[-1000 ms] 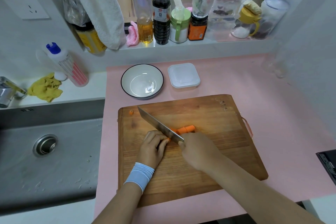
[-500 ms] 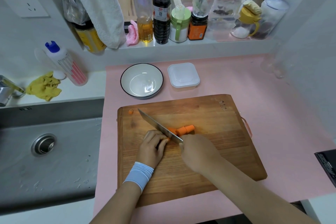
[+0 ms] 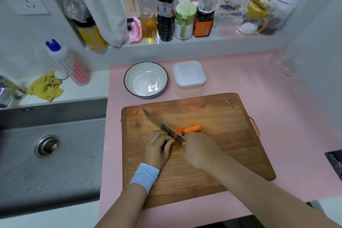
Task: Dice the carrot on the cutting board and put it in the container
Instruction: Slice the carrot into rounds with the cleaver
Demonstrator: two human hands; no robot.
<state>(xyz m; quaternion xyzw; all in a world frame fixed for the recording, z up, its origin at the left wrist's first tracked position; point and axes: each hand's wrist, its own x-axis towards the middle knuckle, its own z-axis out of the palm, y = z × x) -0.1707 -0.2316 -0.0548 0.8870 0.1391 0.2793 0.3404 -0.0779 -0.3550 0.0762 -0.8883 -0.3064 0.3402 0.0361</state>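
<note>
From my remote seat I see the carrot [image 3: 190,129] lying on the wooden cutting board [image 3: 212,116], a little left of the board's middle, its free end pointing right. The left hand [image 3: 157,149], with a pale blue wristband [image 3: 144,175] on the wrist, has its fingers curled down on the near end of the carrot; a bit of orange shows at the fingertips. The right hand [image 3: 199,151] is closed around the handle of the knife [image 3: 162,126], and the handle itself is hidden inside the fist. The blade runs away from that hand toward the board's far left corner and crosses the carrot just beside the left fingers; I cannot tell whether the edge is already through it. One small carrot piece [image 3: 135,111] lies apart near the far left corner of the board. Beyond the board, on the pink counter [image 3: 277,98], stand a white bowl [image 3: 146,81] with a dark rim and, just to its right, a square container [image 3: 188,75] with its lid on. The sink [image 3: 55,153] is to the left.
</note>
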